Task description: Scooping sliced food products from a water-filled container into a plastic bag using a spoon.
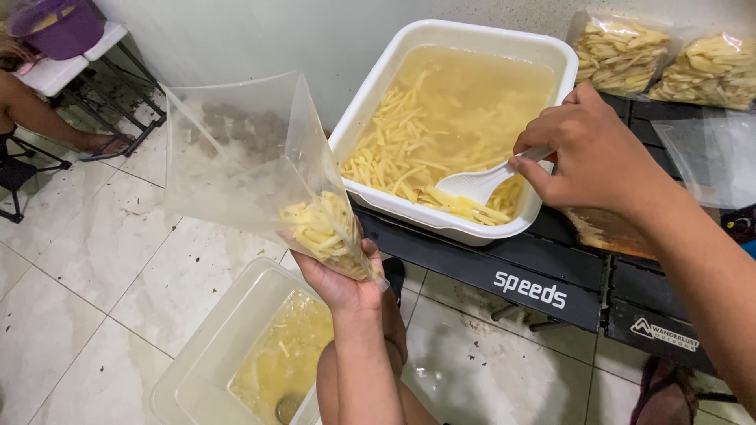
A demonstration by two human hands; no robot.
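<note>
Our left hand (340, 277) is clamped under the clear bag (252, 169) w/ some potato strips, mouth tilted far-left, while our right hand (587, 149), fingers closed on the white slotted scoop (479, 182), sits in the white tub (472, 47) to the bag's right, scoop handle running left-right.

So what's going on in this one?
A person is bagging cut potato sticks. The left hand holds up a clear plastic bag with a small heap of sticks in its bottom corner. The right hand grips a white slotted scoop dipped into a white tub of sticks soaking in cloudy water. Two filled bags lie behind the tub. A clear bin with yellowish liquid sits on the floor below.
</note>
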